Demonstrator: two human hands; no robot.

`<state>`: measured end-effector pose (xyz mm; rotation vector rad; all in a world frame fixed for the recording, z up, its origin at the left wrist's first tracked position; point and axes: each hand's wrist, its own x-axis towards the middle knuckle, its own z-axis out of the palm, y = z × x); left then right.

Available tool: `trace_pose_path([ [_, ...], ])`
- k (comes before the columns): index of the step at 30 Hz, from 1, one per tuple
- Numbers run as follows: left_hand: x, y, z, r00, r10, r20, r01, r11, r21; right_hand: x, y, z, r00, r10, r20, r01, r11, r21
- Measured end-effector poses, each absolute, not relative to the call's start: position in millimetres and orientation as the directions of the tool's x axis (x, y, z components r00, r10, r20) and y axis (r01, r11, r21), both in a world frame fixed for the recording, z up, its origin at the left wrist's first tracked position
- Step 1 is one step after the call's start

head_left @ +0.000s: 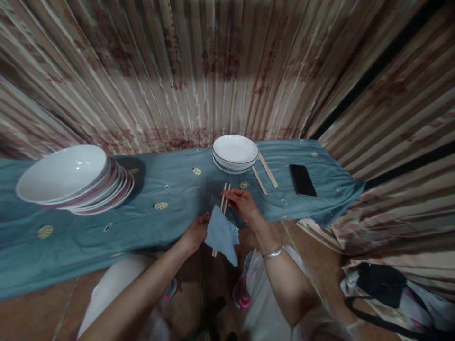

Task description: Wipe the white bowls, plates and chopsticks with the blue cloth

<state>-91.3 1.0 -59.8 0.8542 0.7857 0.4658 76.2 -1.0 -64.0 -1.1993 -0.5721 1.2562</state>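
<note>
A pair of pale chopsticks (225, 198) slants between my hands, over the table's front edge. My right hand (241, 202) pinches them near their upper ends. My left hand (197, 233) is closed on the left side of a light blue cloth (222, 234), which drapes over the middle of the chopsticks; their lower ends stick out below it. Behind my hands stands a small stack of white plates (235, 150) with dark rims. More chopsticks (267, 169) lie on the tablecloth just right of that stack, some touching or close to it.
A tall, leaning stack of large white bowls (64, 175) stands on the left of the blue tablecloth (142, 232). A black phone (302, 180) lies at the right. Pleated curtains (192, 71) hang behind. A bag (382, 286) rests on the floor at lower right.
</note>
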Motion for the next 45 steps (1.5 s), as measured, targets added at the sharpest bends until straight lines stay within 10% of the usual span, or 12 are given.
trace_pose_path([
  [14, -124.0, -16.7, -53.1, 0.560, 0.657, -0.505, 0.045, 0.585, 0.810, 76.0, -7.8, -48.9, -0.173, 0.950, -0.259, -0.316, -0.302, -0.899],
  [30, -112.9, -14.9, -77.3, 0.590, 0.679, -0.437, 0.001, 0.541, 0.841, 79.6, 12.6, -64.4, 0.263, 0.944, -0.201, -0.288, -0.122, -0.950],
  [45, -107.4, -5.7, -80.2, 0.523, 0.733, -0.434, -0.127, 0.570, 0.812, 57.1, -2.1, -63.2, -0.113, 0.966, -0.234, -0.305, -0.258, -0.917],
])
